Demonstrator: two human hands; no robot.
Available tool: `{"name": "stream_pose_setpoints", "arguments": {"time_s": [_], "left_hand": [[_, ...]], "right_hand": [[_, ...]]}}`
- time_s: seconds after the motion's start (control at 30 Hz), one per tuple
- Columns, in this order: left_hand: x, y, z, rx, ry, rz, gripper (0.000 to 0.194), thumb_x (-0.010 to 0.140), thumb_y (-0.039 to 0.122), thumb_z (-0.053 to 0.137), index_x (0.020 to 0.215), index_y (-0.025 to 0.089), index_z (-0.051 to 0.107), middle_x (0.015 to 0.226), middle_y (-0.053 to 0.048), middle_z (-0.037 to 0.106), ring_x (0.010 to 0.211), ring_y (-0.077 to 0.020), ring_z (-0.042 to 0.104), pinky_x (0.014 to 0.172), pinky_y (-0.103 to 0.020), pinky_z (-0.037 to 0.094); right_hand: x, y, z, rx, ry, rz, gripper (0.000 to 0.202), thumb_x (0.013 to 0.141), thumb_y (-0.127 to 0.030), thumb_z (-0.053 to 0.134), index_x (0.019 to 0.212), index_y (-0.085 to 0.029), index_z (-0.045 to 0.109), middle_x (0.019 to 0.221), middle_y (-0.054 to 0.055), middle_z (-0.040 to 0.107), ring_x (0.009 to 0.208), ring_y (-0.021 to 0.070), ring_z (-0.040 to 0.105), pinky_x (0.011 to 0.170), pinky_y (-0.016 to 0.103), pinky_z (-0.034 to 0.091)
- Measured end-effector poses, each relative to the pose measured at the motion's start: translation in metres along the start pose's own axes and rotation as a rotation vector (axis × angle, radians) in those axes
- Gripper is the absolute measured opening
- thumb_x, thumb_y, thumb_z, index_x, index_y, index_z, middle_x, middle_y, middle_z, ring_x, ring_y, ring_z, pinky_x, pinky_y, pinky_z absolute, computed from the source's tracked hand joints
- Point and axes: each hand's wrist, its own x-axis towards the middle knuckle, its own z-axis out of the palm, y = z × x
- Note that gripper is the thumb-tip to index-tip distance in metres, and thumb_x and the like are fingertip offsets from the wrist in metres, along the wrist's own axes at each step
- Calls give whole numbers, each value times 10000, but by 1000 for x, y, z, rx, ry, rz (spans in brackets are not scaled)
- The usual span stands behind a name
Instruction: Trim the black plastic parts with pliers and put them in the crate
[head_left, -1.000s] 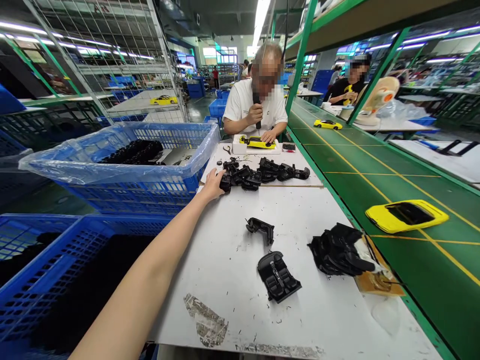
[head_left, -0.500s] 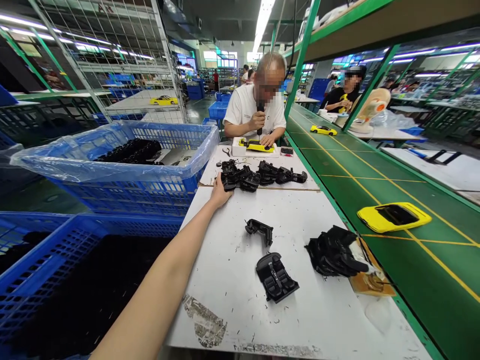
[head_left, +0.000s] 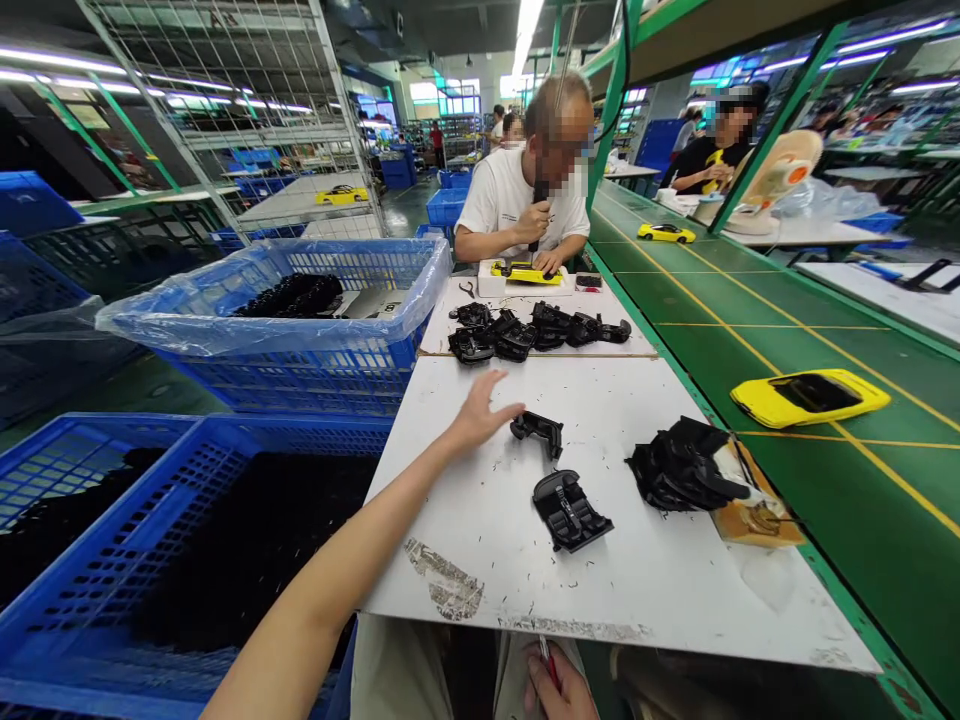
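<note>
My left hand (head_left: 484, 412) is stretched over the white table with its fingers spread and nothing in them. Its fingertips are close to a curved black plastic part (head_left: 538, 430), shaped like a dashboard. Nearer to me lies a black car-interior part (head_left: 571, 512) with moulded seats. Low in the view, below the table's front edge, my right hand (head_left: 561, 688) is closed around a small red-handled tool (head_left: 551, 662) with a pale metal end; its exact kind is hard to make out. A row of similar black parts (head_left: 517, 335) lies beyond my left hand.
Stacked black parts (head_left: 686, 465) sit at the table's right, against an amber block (head_left: 761, 520). A green conveyor (head_left: 697, 300) carries yellow toy cars (head_left: 810, 397). Blue crates (head_left: 187, 430) stand on the left. A co-worker (head_left: 517, 200) works opposite on a yellow car body (head_left: 527, 273).
My left hand has left the row of black parts and come back toward me, opening its fingers. My right hand with the red-handled tool has come into view as the camera tilted down.
</note>
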Motion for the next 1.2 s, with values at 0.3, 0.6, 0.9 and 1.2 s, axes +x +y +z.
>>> {"name": "stream_pose_setpoints", "arguments": {"time_s": [0.3, 0.6, 0.9, 1.2], "left_hand": [[-42, 13, 20, -169, -86, -74, 344, 629, 249, 741, 963, 216, 665, 891, -24, 679, 859, -215, 612, 793, -315, 486], [-149, 6, -11, -447, 153, -342, 347, 696, 413, 673, 898, 150, 569, 735, -21, 624, 656, -157, 616, 569, -258, 505], [-253, 23, -24, -725, 222, -487, 431, 649, 379, 750, 986, 164, 588, 831, -17, 651, 749, -146, 612, 650, -234, 502], [-311, 29, -41, -618, 333, -541, 429, 643, 468, 726, 947, 184, 620, 861, -50, 678, 812, -192, 630, 713, -276, 510]], "right_hand": [[-24, 7, 5, 1, -34, -96, 713, 657, -860, 437, 852, -189, 581, 496, -26, 484, 412, 98, 312, 438, 250, 280], [-49, -4, 9, 0, -108, -149, 711, 652, -834, 496, 905, -177, 589, 517, -34, 473, 400, 75, 303, 391, 217, 238], [-78, -59, 13, -8, -66, -337, 685, 834, -665, 452, 1318, -180, 478, 625, -19, 548, 384, 53, 280, 352, 180, 193], [-98, -52, 18, -43, -12, -394, 730, 869, -632, 411, 1475, -248, 274, 658, -22, 572, 372, 52, 258, 341, 175, 199]]}}
